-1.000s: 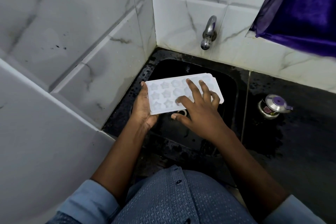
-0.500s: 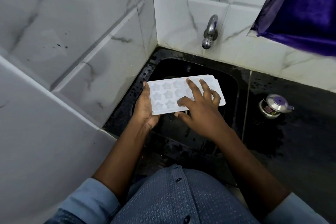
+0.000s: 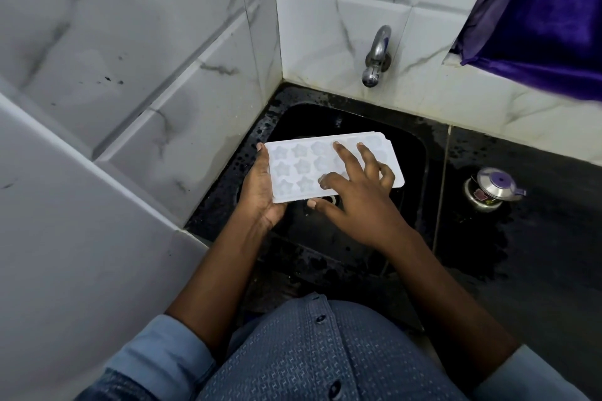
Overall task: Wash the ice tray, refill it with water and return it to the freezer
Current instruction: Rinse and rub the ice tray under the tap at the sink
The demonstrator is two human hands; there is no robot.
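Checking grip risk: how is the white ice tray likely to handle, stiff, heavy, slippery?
Probably light: the left hand holds the ice tray by one end, level above the sink. Likely stiff: the far end shows no sag, though the right hand rests fingers on top. Possibly slippery: drops bead the sink rim, so the plastic may be wet.

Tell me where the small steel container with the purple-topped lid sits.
In the head view, the small steel container stands on the wet black counter, right of the black sink and below the purple cloth.
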